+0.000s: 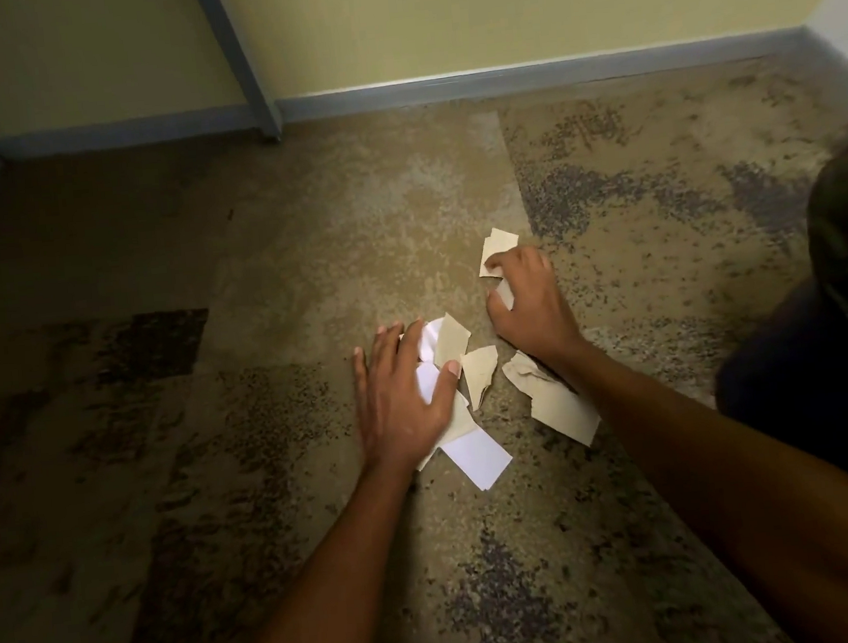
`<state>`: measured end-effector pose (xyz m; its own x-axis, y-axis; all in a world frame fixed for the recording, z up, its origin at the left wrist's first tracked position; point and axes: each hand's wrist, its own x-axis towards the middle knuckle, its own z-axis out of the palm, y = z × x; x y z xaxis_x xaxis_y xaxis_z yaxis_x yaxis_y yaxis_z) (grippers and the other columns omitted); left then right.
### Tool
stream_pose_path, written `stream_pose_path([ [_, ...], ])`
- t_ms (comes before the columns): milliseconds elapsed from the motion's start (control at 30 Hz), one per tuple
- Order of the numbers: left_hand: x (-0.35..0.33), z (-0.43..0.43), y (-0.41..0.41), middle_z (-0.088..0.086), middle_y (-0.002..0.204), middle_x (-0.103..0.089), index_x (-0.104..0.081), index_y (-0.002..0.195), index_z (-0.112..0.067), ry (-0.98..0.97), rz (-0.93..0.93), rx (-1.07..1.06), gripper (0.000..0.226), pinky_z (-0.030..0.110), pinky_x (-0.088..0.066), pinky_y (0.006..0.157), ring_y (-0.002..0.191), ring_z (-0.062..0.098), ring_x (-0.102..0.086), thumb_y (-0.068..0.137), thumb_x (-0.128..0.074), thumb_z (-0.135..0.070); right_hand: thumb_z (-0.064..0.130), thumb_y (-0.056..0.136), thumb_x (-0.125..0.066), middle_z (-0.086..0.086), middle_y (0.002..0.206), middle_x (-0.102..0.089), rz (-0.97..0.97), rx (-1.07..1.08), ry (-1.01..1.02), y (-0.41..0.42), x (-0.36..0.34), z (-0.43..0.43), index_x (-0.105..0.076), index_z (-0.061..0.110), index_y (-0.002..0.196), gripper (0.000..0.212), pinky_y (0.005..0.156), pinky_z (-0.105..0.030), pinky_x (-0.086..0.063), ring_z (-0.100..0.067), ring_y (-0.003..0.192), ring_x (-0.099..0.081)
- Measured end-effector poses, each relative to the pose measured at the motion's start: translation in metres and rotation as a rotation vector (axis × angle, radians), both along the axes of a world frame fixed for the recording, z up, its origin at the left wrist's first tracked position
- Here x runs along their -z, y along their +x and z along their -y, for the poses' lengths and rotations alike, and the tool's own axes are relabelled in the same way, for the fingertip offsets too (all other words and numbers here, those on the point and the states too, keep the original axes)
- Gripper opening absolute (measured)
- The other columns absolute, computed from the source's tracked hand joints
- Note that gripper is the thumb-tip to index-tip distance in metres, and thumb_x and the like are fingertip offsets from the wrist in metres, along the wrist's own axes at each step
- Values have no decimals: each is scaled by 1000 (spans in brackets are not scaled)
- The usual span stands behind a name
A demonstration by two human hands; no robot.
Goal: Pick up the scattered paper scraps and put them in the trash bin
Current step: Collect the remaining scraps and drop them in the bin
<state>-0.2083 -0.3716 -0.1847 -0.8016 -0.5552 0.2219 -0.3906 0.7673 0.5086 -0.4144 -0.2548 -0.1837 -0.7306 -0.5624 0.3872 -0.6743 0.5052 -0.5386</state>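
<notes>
Your left hand (403, 400) lies flat with fingers spread and straight, gripping nothing. It presses down on a heap of paper scraps (432, 351) on the carpeted floor (254, 285). A white scrap (477, 457) pokes out from under its heel, towards your wrist. A folded tan scrap (480, 372) lies just off its thumb tip.

Your right hand (528, 307) is curled, fingers and thumb closed round a small pale scrap (506, 294). Its fingertips touch a far tan scrap (499, 243) that sticks out beyond them. A large crumpled tan scrap (557, 404) lies partly under that wrist and forearm.

A dark shape (833, 336) sits beside your right forearm; you cannot tell what it is.
</notes>
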Motion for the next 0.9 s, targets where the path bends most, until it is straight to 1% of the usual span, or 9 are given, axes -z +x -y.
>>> stream_pose_path([
  [100,2,1,0,-3,159,-49,-46,154,-27,-28,14,6,66,54,-18,129,155,22,-36,99,-44,-63,51,92,-71,-15,166,-28,117,81,121,-1,-4,6,-37,23,160,81,116,-55,-39,-38,150,-31],
  [167,3,3,-1,-4,158,-49,-47,153,-27,-22,11,0,64,54,-19,128,154,21,-37,99,-44,-62,70,87,-69,-8,175,-13,157,105,189,-8,-6,15,-21,34,167,99,119,-59,-35,-39,158,-22],
  [200,3,4,-2,-4,158,-49,-46,153,-27,-20,12,-2,64,54,-19,128,154,20,-37,100,-44,-62,76,85,-66,-7,176,-14,162,113,231,-13,-8,20,-20,37,167,102,119,-61,-34,-38,158,-23],
  [300,3,4,-1,-4,160,-48,-45,154,-27,-25,13,-2,64,54,-18,129,155,20,-35,100,-45,-61,78,87,-60,-2,163,-43,88,107,324,-25,-11,31,-46,35,156,82,113,-60,-41,-30,150,-37],
  [367,2,3,-2,-3,160,-47,-45,154,-27,-24,20,8,63,54,-18,129,156,20,-35,101,-45,-61,68,90,-63,0,147,-56,23,97,251,-27,-11,30,-64,31,139,61,106,-55,-45,-28,138,-46],
  [433,1,3,-3,-3,160,-47,-45,154,-27,-23,21,15,63,54,-18,129,155,20,-35,101,-44,-62,56,91,-67,1,136,-61,16,70,189,-24,-9,25,-71,29,126,45,103,-51,-44,-26,130,-49],
  [600,-3,1,-2,-2,146,-55,-56,140,-26,-31,-8,23,57,56,-23,126,144,21,-46,98,-51,-63,47,88,-67,3,118,-63,89,-5,95,-13,-6,2,-75,29,109,28,98,-50,-49,-24,118,-52],
  [767,-9,-2,3,-7,124,-62,-62,112,-26,-14,-71,53,30,56,-28,123,123,20,-59,92,-59,-49,44,92,-62,-1,121,-64,123,-127,161,0,-12,-27,-76,27,110,28,103,-51,-48,-28,121,-54],
  [900,-12,-9,16,-5,117,-61,-60,107,-22,7,-98,125,24,44,-35,117,115,22,-59,92,-63,-40,56,98,-51,7,128,-62,172,-172,220,37,-21,-61,-72,36,114,33,106,-51,-46,-20,124,-52],
])
